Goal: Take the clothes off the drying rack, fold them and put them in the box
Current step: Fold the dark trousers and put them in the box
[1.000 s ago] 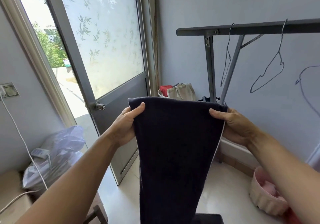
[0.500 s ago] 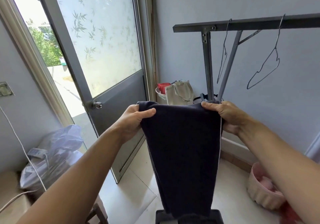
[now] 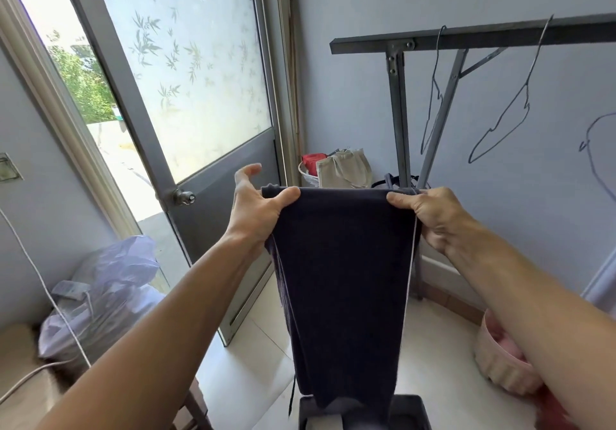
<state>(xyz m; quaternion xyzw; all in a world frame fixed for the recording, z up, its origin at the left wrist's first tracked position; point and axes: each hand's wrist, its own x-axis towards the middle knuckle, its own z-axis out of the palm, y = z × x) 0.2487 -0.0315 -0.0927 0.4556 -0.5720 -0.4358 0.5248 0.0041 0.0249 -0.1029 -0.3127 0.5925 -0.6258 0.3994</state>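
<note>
Both hands, left (image 3: 258, 209) and right (image 3: 430, 211), pinch the top edge of the dark navy cloth garment (image 3: 343, 279), so it hangs straight above the black box (image 3: 408, 411) for folding.

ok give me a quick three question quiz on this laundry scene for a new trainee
1. True or false: both hands hold the top edge of the dark navy garment.
2. Which is bare of clothes? A) the wire hangers on the drying rack B) the pink basket
3. Fill in: the garment's lower end hangs over the dark ___ on the floor.

Key:
1. True: the left hand pinches one corner with its thumb, and the right hand grips the other.
2. A
3. box
</note>
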